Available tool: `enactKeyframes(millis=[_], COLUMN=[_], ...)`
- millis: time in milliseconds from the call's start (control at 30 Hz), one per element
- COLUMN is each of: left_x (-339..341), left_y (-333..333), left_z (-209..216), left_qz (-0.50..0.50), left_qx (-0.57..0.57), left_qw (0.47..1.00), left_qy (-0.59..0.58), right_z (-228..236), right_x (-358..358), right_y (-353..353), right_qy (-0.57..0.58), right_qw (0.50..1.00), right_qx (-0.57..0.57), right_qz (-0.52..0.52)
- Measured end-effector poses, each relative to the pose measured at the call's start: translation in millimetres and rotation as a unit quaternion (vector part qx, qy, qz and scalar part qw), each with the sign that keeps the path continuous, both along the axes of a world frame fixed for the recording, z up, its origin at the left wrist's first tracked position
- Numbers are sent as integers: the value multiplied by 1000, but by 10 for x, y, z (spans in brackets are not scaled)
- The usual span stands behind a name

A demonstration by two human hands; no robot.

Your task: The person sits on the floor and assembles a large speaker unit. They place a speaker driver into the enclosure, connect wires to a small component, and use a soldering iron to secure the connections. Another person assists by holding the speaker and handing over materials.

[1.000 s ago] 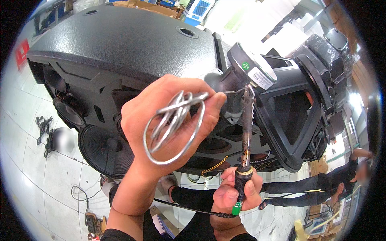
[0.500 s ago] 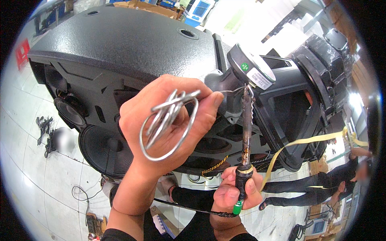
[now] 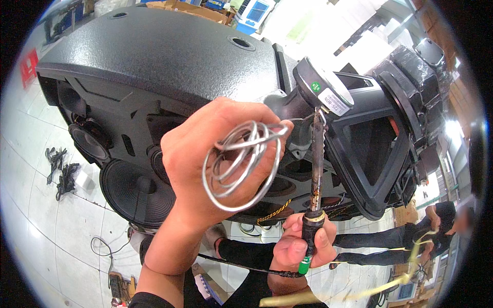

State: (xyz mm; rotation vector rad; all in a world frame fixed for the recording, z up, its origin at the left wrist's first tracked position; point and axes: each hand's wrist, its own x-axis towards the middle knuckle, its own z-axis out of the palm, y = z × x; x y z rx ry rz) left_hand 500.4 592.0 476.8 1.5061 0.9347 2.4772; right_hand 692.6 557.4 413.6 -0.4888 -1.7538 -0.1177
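Note:
My left hand point(image 3: 197, 149) is closed around a loose coil of silvery solder wire point(image 3: 252, 136), its thumb and forefinger pinching the wire near the driver. My right hand point(image 3: 287, 246) grips the dark handle of a soldering iron point(image 3: 317, 172), which points up and away from me. The iron's tip meets the lower edge of a round compression driver point(image 3: 313, 84), by a terminal and the wire's end; I cannot tell whether the solder touches the tip. A green sticker and a white label mark the driver. A twisted lead hangs beside the iron's shaft.
A large black speaker cabinet point(image 3: 154, 51) lies behind my hands, its woofer point(image 3: 137, 192) facing me. Right of the driver stands a black frame point(image 3: 380, 149). Coiled cables point(image 3: 67, 179) lie on the tiled floor. Another person point(image 3: 380, 238) stands at right. A blurred yellow strap point(image 3: 377, 288) crosses the lower right.
My left hand has shifted slightly right, and the solder coil has turned and moved right with it. The iron stays at the driver. The yellow strap has swung downward.

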Motion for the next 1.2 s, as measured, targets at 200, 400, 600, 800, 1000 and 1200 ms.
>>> enactKeyframes(millis=[200,400,600,800,1000,1200], left_x=[21,27,33,34,60,55], left_y=[33,38,49,51,70,86], left_z=[-20,-26,-19,-19,-32,-27], left_qz=[-1,1,-3,-10,-21,-8], left_qx=[15,20,19,17,20,36], left_qw=[1000,1000,1000,1000,1000,999], left_qy=[2,2,2,-5,-10,2], right_z=[-24,-10,-16,-10,1,-4], right_x=[45,17,15,8,12,12], right_y=[10,28,37,7,-39,-25], right_qy=[-4,-6,0,4,-4,3], right_qw=[1000,1000,1000,1000,1000,1000], right_qx=[4,14,16,0,-17,-13], right_qz=[-5,-2,-5,-9,-26,-15])
